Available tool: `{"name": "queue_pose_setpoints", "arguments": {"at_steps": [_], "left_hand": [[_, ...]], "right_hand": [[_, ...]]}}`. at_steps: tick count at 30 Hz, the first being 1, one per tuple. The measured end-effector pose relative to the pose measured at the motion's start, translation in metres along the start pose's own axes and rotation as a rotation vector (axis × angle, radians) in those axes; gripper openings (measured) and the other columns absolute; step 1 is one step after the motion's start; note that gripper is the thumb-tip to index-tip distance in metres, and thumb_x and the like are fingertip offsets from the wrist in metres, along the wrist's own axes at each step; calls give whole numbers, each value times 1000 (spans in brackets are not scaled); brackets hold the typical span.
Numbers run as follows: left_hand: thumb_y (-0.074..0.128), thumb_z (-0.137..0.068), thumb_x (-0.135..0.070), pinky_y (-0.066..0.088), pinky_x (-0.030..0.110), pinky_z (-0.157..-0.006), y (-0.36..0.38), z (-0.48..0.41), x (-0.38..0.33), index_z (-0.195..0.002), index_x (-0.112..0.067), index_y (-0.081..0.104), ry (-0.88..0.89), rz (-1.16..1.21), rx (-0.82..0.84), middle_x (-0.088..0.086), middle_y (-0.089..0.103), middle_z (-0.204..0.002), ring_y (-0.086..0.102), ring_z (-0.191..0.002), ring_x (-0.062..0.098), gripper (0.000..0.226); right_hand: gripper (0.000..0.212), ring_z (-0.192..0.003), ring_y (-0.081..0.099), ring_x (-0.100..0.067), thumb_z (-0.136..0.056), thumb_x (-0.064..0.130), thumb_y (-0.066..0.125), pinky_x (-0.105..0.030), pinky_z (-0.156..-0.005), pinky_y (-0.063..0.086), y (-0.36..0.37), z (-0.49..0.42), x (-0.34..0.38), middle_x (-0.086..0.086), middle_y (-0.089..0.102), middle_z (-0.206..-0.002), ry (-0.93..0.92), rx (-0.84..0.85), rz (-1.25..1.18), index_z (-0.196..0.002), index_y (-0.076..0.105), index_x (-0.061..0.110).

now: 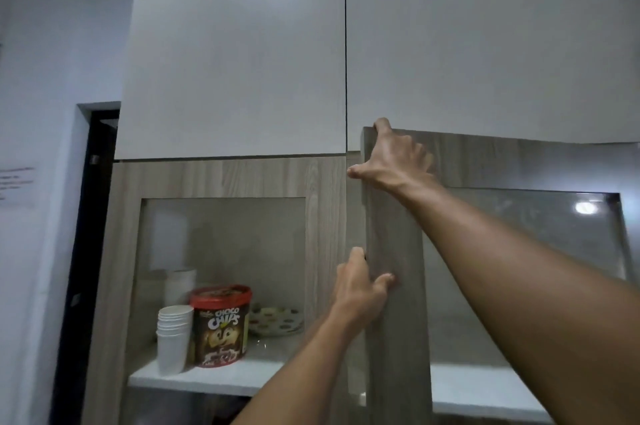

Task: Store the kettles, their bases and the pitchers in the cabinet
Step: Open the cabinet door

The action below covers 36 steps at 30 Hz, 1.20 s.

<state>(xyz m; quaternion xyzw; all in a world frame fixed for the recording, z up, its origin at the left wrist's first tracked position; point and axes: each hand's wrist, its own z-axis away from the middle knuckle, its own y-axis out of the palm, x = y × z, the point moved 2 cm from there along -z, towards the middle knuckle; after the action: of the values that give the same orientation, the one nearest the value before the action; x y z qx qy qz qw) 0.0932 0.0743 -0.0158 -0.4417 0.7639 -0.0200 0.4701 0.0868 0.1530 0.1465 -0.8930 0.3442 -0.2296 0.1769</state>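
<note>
The cabinet has two wood-framed glass doors. The right door [394,338] stands slightly ajar, its left edge swung toward me. My right hand [394,156] grips that door's top left corner, fingers hooked over the top edge. My left hand [362,289] holds the same door's left edge lower down, thumb on its front face. The left door [322,216] is closed. No kettle, base or pitcher is in view.
Behind the left glass, a white shelf [214,381] carries a stack of white paper cups [173,338], a Choco Chips tub [221,326] and a patterned plate [277,320]. White upper cabinet doors [235,61] hang above. A dark doorway [86,251] is at left.
</note>
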Motion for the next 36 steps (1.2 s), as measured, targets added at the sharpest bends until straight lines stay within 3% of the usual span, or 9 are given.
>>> {"name": "queue_pose_setpoints", "arguments": {"at_steps": [4,7,9,11,15,19,24,29,36], "left_hand": [[65,-86,-28,54,43,-80,-6,84,-54,-99,-17,42,115,39,45,12,63,-105,63,-94,30,30],[62,-88,-27,51,41,-81,2,146,-102,-109,-16,40,205,17,53,14,63,-106,61,-97,35,32],[61,-90,-27,52,33,-80,12,184,-134,-114,-18,40,245,48,57,9,63,-109,63,-100,31,33],[61,-89,-25,57,36,-83,25,216,-164,-113,-22,40,283,94,92,5,64,-107,66,-97,26,33],[64,-83,-25,58,40,-80,56,271,-220,-110,-25,42,305,144,138,0,62,-99,66,-90,24,36],[68,-83,-31,53,27,-82,95,311,-271,-135,-25,35,317,205,295,1,58,-122,62,-99,16,62],[74,-82,-33,44,34,-103,166,353,-339,-150,-24,19,242,213,456,6,40,-148,48,-131,26,88],[76,-80,-35,43,36,-105,251,377,-400,-152,-24,14,176,213,486,5,37,-151,46,-134,28,95],[76,-77,-43,46,35,-100,332,383,-453,-150,-24,14,169,148,420,8,36,-147,48,-128,29,97]], "right_hand": [[66,-96,61,-36,-79,31,72,-40,-78,44,-77,49,1,-5,51,-86,20,-92,70,-133,35,22],[69,-94,61,-40,-71,31,67,-42,-78,50,-143,85,-13,-12,60,-98,70,-135,122,-132,34,27],[75,-89,57,-39,-74,32,66,-40,-73,46,-188,110,-26,-14,56,-103,119,-152,173,-139,28,28],[72,-83,52,-35,-77,28,64,-37,-69,41,-228,137,-41,-10,52,-96,206,-115,260,-140,28,21],[21,-82,67,-37,-75,25,60,-34,-67,50,-285,184,-83,-12,67,-86,374,-5,288,-86,61,7],[24,-70,61,-33,-82,17,60,-34,-64,49,-348,211,-125,-10,59,-71,452,-90,245,-62,49,10],[19,-85,67,-39,-83,11,58,-38,-67,56,-419,223,-209,-11,55,-72,554,-149,163,-67,48,9],[11,-78,64,-32,-89,11,57,-43,-68,61,-476,227,-295,-13,58,-81,582,-115,56,-83,55,2],[10,-76,62,-30,-89,12,56,-40,-64,59,-517,222,-382,-13,56,-81,591,-96,-7,-87,55,2]]}}
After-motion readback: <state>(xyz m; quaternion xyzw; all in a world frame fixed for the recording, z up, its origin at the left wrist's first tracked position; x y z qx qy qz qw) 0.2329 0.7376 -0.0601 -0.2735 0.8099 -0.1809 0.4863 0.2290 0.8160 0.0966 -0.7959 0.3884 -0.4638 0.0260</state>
